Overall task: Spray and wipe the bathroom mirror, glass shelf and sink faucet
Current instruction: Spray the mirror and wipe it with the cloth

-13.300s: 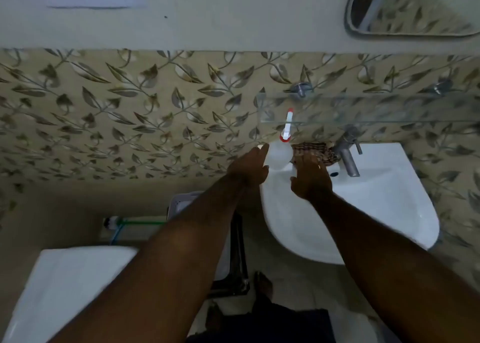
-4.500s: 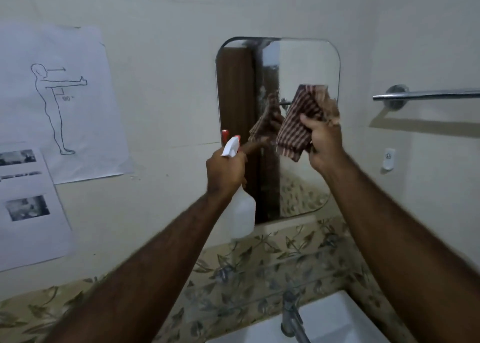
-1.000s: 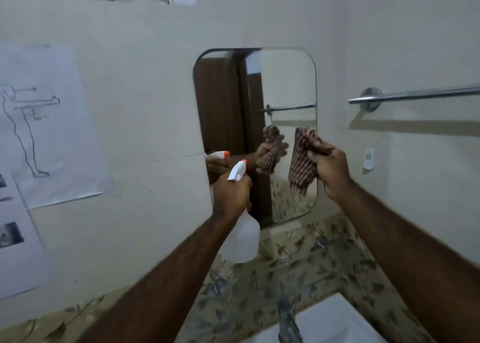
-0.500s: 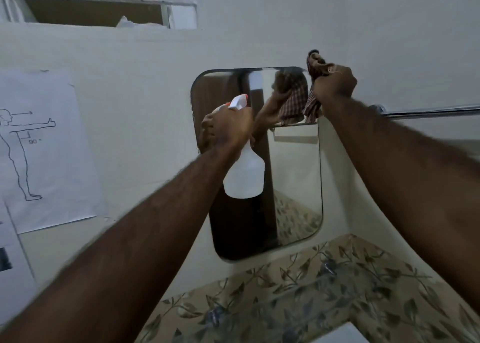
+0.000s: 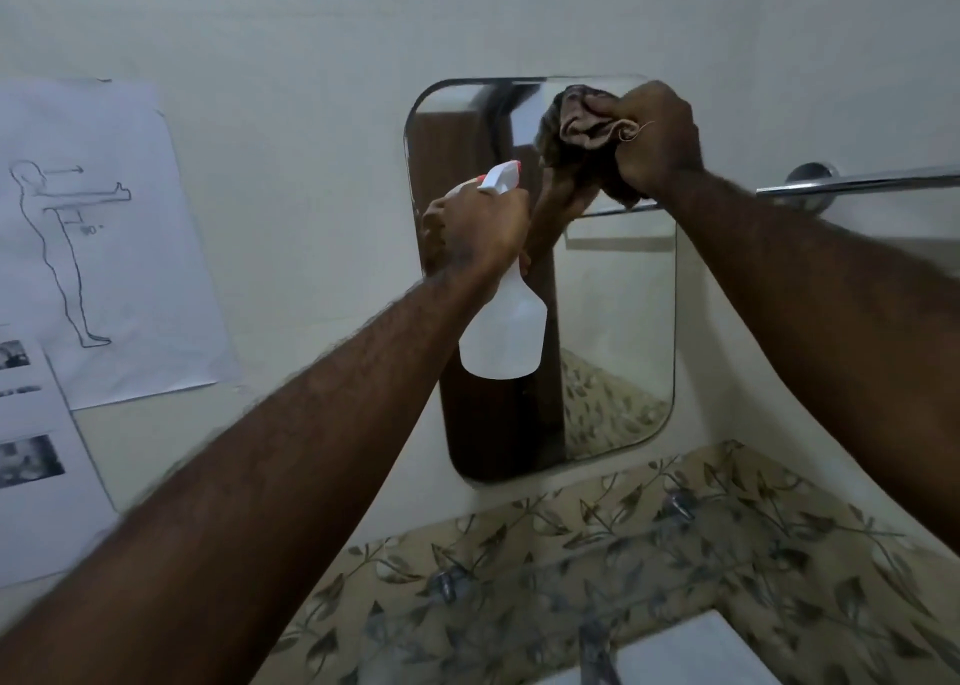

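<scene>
Two bare hands raised before the wall mirror (image 5: 613, 331). Left hand (image 5: 475, 232) — fingers wrapped round the neck of a white spray bottle (image 5: 506, 333), nozzle toward the glass. Right hand (image 5: 657, 139) — fingers clenched on a bunched cloth (image 5: 579, 128) pressed to the mirror's upper right corner. Towel rail (image 5: 857, 183) at right; sink (image 5: 691, 656) below.

The paper sheet (image 5: 104, 237) on the wall carries a small angle mark, too blurred to read.

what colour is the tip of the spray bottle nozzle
Red-orange, on a white spray bottle trigger head; only the head view shows it.
</scene>
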